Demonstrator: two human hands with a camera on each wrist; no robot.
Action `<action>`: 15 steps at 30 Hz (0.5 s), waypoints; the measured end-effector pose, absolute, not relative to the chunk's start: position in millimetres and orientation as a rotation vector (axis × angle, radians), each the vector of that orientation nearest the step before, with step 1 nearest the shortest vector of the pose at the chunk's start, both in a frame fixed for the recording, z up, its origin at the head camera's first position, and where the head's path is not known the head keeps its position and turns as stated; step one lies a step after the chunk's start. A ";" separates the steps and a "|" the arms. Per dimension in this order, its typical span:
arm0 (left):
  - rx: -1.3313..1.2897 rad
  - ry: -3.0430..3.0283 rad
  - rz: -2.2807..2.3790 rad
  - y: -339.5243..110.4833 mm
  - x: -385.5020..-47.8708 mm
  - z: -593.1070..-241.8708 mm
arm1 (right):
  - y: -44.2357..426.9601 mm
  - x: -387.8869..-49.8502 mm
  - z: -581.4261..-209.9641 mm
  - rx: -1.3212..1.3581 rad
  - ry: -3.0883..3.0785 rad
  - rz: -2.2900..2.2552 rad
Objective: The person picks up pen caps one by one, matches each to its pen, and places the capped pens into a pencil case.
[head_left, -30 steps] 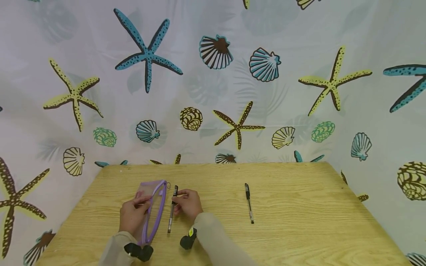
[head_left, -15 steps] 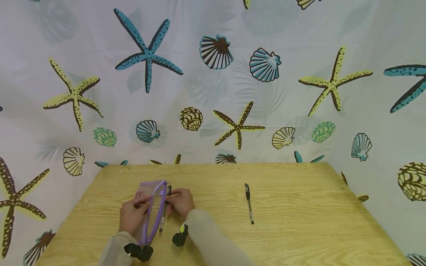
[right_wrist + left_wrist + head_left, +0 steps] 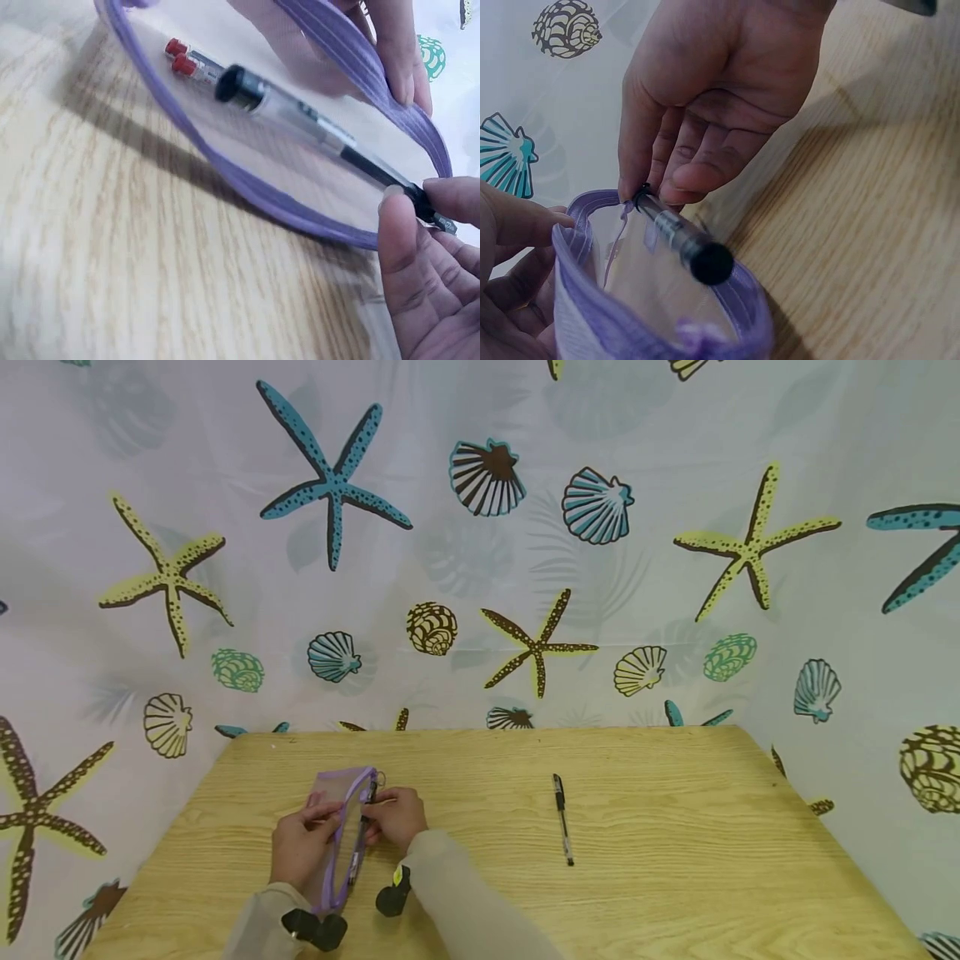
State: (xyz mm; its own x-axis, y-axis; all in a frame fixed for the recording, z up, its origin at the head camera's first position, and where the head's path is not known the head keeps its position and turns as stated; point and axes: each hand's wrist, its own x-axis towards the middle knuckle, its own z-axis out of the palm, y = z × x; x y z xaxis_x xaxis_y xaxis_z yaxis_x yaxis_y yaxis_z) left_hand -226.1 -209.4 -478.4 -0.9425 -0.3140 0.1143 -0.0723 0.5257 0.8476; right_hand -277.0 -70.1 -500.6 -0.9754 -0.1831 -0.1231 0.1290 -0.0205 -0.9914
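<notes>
A mesh pencil pouch [image 3: 336,781] with purple edging lies on the left part of the table, its mouth spread wide. My left hand [image 3: 300,845] pinches one edge of that mouth. Between thumb and fingers, my right hand [image 3: 401,818] grips a clear-barrelled black pen [image 3: 300,124] by its capped end. The pen hangs at the pouch's opening, its black tail end over the gap in the left wrist view. Inside the pouch, two red-ended pens [image 3: 184,67] show in the right wrist view.
Another black pen [image 3: 562,820] lies on the wooden table [image 3: 675,843], right of the hands. A curtain [image 3: 480,560] printed with starfish and shells hangs behind and beside the table. Dark wrist cameras [image 3: 315,930] sit on both sleeves.
My right hand has moved left with the pen, from beside the pouch to its open mouth. My left hand keeps its hold on the edge. The other black pen has stayed put.
</notes>
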 end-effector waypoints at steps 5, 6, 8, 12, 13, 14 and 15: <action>0.322 -2.513 -1.393 -208.4 -225.1 -478.4 | -73.5 -279.4 -501.3 -0.038 2.021 -2.081; 0.324 -2.512 -1.396 -208.3 -224.9 -478.3 | -74.1 -279.8 -501.1 -0.033 2.020 -2.077; 0.329 -2.511 -1.403 -208.3 -225.1 -478.2 | -74.9 -280.4 -500.5 -0.028 2.032 -2.067; 0.333 -2.509 -1.429 -207.9 -225.5 -477.5 | -76.1 -279.6 -498.0 -0.058 2.035 -2.057; 0.332 -2.510 -1.430 -207.8 -225.5 -477.4 | -76.6 -279.2 -497.8 -0.082 2.022 -2.057; 0.329 -2.512 -1.428 -207.7 -225.4 -477.4 | -76.9 -278.6 -497.3 -0.107 2.001 -2.054; 0.325 -2.515 -1.423 -207.4 -225.3 -477.3 | -77.0 -277.7 -496.9 -0.133 1.972 -2.055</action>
